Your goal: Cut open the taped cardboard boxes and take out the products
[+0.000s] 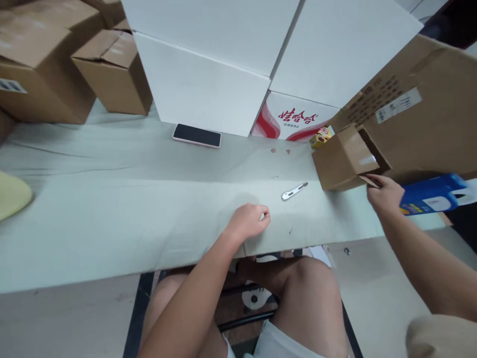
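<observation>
My left hand (249,221) rests on the pale green table cover (112,214) near its front edge, fingers curled shut with a small white scrap showing at the fingertips. A white utility knife (294,191) lies on the cover just right of that hand. My right hand (384,195) is closed on a blue and white packet (432,194), held at the open flap of a large brown cardboard box (410,119) lying on its side at the right.
A black phone (197,135) lies at the back of the table. White boxes (208,64), one printed red (294,119), and brown cartons (112,69) stand behind. A yellow thing (13,194) lies at the left edge. My knees show below.
</observation>
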`<state>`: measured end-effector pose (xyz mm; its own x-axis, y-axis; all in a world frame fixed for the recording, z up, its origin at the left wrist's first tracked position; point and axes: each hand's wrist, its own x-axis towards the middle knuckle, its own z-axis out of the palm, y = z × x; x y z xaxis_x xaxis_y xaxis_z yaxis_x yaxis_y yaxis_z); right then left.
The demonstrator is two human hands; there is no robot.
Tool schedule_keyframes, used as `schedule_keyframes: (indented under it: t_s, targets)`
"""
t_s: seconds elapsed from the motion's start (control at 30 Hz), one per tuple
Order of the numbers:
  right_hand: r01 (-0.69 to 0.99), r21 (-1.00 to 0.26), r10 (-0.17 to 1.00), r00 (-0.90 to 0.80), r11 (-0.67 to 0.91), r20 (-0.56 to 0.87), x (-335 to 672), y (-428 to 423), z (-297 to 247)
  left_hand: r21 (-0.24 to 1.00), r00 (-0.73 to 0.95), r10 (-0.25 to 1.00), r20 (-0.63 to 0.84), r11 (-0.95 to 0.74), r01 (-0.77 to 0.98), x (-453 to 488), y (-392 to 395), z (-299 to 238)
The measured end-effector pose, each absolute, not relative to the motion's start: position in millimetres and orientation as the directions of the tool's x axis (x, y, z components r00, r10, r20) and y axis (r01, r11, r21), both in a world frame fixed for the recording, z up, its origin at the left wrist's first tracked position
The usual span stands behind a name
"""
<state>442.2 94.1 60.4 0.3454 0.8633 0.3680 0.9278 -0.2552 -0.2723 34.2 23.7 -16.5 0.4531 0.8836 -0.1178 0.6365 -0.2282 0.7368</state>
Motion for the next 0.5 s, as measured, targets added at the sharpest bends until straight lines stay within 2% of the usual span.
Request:
schedule_keyframes:
  t_s: [0.07, 0.13, 0.17, 0.23, 0.3, 0.37, 0.5]
  targets:
    - [0.904, -0.311, 0.812, 0.407, -0.293, 0.417, 437, 111, 58, 0.732, 0.455, 0.882, -0.126, -0.226, 0.642, 37, 27, -18]
    - [0.823, -0.439, 0.679, 0.555, -0.362, 0.480, 432, 125, 51, 0.729, 0.455, 0.880, -0.135, -0.222, 0.647, 39, 31, -19]
    - [0.753, -0.526, 0.597, 0.646, -0.395, 0.477, 429, 129, 46, 0.729, 0.455, 0.880, -0.139, -0.220, 0.648, 41, 33, -20]
    - [0.581, -0.690, 0.502, 0.790, -0.431, 0.352, 424, 136, 29, 0.729, 0.453, 0.880, -0.145, -0.215, 0.650, 43, 37, -21]
    - [0.453, -0.774, 0.551, 0.818, -0.443, 0.164, 420, 142, 9, 0.730, 0.450, 0.880, -0.149, -0.209, 0.651, 47, 40, -23]
    - [0.365, -0.830, 0.631, 0.775, -0.421, 0.021, 416, 149, -11, 0.730, 0.449, 0.880, -0.153, -0.205, 0.652, 50, 43, -24]
    - [0.303, -0.888, 0.699, 0.715, -0.345, -0.027, 413, 177, -34, 0.728, 0.457, 0.875, -0.158, -0.209, 0.652, 55, 44, -26]
